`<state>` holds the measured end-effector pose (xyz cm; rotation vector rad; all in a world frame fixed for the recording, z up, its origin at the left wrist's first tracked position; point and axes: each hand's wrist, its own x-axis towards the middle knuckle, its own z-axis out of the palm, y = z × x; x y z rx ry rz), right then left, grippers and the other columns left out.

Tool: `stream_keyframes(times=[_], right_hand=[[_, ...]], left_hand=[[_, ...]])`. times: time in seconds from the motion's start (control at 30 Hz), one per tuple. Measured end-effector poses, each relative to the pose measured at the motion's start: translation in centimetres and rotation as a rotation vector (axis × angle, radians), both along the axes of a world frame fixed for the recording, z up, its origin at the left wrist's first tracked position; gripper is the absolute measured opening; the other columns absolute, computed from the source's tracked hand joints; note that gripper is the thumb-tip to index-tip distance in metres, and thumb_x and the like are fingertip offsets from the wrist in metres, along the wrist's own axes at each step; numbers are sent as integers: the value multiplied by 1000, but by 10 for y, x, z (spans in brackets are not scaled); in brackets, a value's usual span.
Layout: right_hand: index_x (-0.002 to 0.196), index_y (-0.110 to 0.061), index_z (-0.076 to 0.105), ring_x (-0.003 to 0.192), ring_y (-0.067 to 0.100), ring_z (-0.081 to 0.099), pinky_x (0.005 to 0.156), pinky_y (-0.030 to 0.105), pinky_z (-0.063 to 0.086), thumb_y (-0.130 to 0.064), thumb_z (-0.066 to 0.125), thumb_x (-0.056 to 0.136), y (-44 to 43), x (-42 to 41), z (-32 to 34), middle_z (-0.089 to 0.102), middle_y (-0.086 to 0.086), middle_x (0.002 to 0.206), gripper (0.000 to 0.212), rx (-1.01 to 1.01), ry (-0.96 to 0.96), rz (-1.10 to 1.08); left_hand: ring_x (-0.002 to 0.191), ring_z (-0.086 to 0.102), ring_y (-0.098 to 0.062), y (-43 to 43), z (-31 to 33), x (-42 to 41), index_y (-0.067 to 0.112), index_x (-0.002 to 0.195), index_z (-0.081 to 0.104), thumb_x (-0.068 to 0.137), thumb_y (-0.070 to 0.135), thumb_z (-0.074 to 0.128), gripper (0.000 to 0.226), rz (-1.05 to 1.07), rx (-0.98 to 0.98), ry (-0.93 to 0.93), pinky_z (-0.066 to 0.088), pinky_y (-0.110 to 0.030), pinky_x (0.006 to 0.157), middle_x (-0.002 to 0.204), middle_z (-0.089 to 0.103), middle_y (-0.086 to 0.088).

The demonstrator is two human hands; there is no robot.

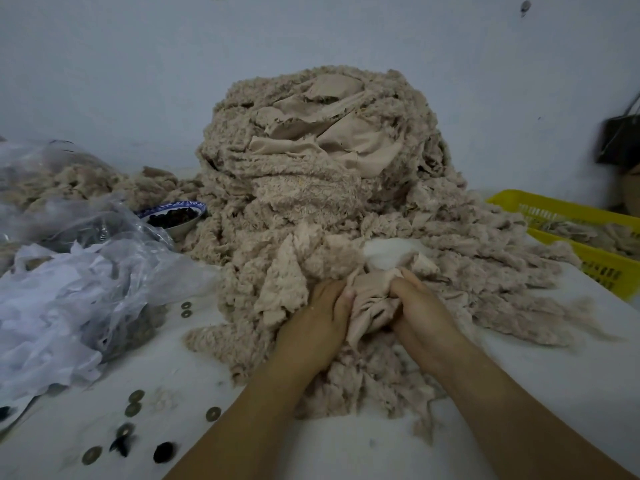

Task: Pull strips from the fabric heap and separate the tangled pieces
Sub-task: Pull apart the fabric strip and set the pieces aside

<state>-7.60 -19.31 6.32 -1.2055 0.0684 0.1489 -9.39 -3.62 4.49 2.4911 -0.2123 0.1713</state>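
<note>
Two clear plastic bags (104, 265) lie at the left, with one blue-rimmed bowl (175, 216) behind and seven metal discs (136, 395) loose on the worktop (346, 455). At the foot of the single fabric heap (311, 188), the left hand (322, 317) and right hand (420, 315) each curl their fingers round one smooth strip (370, 306). Two yellow baskets (540, 206) sit at the right.

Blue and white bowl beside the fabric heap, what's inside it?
The bowl holds a pile of small dark pieces, too small to identify. Its bottom is covered by them, and a clear plastic bag hides its near left side.
</note>
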Motion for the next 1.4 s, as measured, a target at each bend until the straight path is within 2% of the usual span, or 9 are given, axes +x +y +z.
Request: stream_keyframes(times=[0.17,0.37,0.47,0.6,0.8,0.97,1.1,1.27,1.4], right_hand=[[143,-3,44,108,35,66,96,49,53,0,42,96,-5,1,4,59,24,132,47,223,49,-74],[85,-10,56,78,27,61,70,41,55,3,33,86,-15,0,7,62,14,88,26,370,25,-101],[95,-9,61,73,27,63,62,38,53,-2,34,87,-19,-2,9,67,12,85,29,398,70,-94],[117,-11,60,87,31,64,89,50,52,-5,40,86,-25,-1,9,67,14,100,37,510,130,-95],[122,-7,64,107,32,65,91,47,56,-30,53,88,-21,0,12,66,16,117,43,440,145,-22],[115,-10,71,95,32,73,75,42,59,-46,75,71,-19,-1,12,73,19,108,58,312,171,20],[106,-5,77,98,33,72,73,43,61,-37,65,80,-20,0,10,72,22,112,43,335,123,26],[112,-2,71,95,33,73,70,42,61,-30,60,81,-23,-2,14,72,23,109,43,443,76,60],[112,1,73,100,32,72,71,38,61,-29,63,76,-17,-7,14,71,24,113,48,388,57,139]], left_hand=[[132,47,-24,9,-3,5,24,149,37,109,39,22,46,159,48,-54,44,-33,100,156,34,-3],[145,33,-28,20,-5,21,13,157,23,109,32,21,52,313,124,51,35,-39,111,163,24,-9],[134,45,-32,28,-2,34,10,150,35,108,30,23,47,390,224,35,39,-42,108,150,44,-15],[109,63,-37,48,2,49,10,147,37,109,29,26,44,485,191,67,48,-43,89,124,64,-22],[132,45,-36,58,10,45,4,143,43,109,24,29,41,432,93,87,44,-44,101,159,29,-16],[113,50,-17,22,31,6,13,116,68,99,17,46,28,270,-36,-459,37,-30,93,122,63,-3],[104,51,-6,-14,32,-19,12,113,69,92,33,38,43,-118,-41,-532,37,-17,88,114,65,4],[64,47,-8,-18,22,-28,36,72,51,92,57,35,34,33,-226,-521,32,-21,54,68,49,13],[76,62,8,-19,15,-25,46,78,64,86,81,24,54,45,-536,-189,47,-14,66,79,66,28]])
